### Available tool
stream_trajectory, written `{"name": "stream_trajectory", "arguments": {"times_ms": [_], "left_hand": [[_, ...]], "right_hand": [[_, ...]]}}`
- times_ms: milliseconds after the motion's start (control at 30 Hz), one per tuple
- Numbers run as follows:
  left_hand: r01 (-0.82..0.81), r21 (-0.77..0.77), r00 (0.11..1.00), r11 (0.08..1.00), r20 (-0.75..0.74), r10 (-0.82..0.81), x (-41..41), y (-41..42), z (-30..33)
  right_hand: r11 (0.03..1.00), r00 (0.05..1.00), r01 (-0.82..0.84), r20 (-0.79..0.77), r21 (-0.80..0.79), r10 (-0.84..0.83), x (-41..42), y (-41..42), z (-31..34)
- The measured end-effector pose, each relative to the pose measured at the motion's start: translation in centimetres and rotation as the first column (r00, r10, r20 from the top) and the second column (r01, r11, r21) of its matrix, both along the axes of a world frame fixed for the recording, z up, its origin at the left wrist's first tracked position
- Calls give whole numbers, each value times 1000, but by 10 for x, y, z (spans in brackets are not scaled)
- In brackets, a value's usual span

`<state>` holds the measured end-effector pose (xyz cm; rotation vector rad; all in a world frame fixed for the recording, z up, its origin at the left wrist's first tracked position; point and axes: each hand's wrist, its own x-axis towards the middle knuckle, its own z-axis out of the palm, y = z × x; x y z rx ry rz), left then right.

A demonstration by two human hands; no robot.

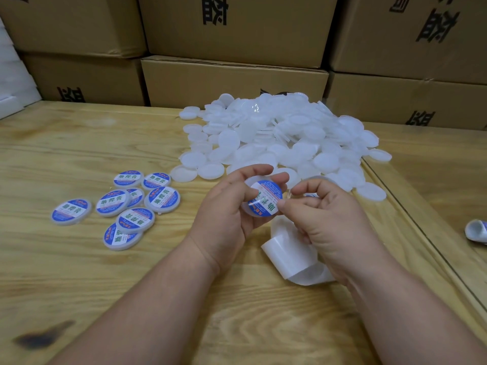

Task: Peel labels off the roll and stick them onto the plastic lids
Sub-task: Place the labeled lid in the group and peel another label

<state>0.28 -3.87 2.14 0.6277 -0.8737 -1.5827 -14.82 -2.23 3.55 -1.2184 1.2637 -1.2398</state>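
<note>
Between both hands: lid (263, 198) | left (224, 206) grips lid | right (324, 214) pinches label edge

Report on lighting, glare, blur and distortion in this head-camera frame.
Head view: soft even light, faint shadows under the hands; the pile of blank lids is nearly blown out white; wide-angle bending bows the cardboard boxes; the label on the held lid is slightly soft, labelled lids readable.

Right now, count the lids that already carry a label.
9: eight lie in a loose cluster on the table left of the hands (e.g.), some overlapping; one labelled lid is held in the left hand. Others may be hidden.
</note>
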Motion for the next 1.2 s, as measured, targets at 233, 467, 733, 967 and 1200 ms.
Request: {"name": "stream_trajectory", "arguments": {"times_ms": [233,467,733,967,1200], "left_hand": [[-21,-16,999,1000,25,21,-1,1,-2],[-34,-15,999,999,32,35,-1,2,-1],[-39,-29,998,999,51,41,0,2,-1],[-60,-37,994,998,84,63,-1,-1,-3],[-74,-91,984,993,157,88,-1,-1,-6]], "right_hand": [[1000,1000,1,-10,-5,-2,0,1,0],[1000,1000,4,-14,0,-4,0,0,-1],[1000,1000,9,-29,-4,-9,1,0,0],[1000,1000,3,-29,-9,-3,0,1,-1],[1000,1000,-5,-12,-16,5,-1,-1,-3]]}}
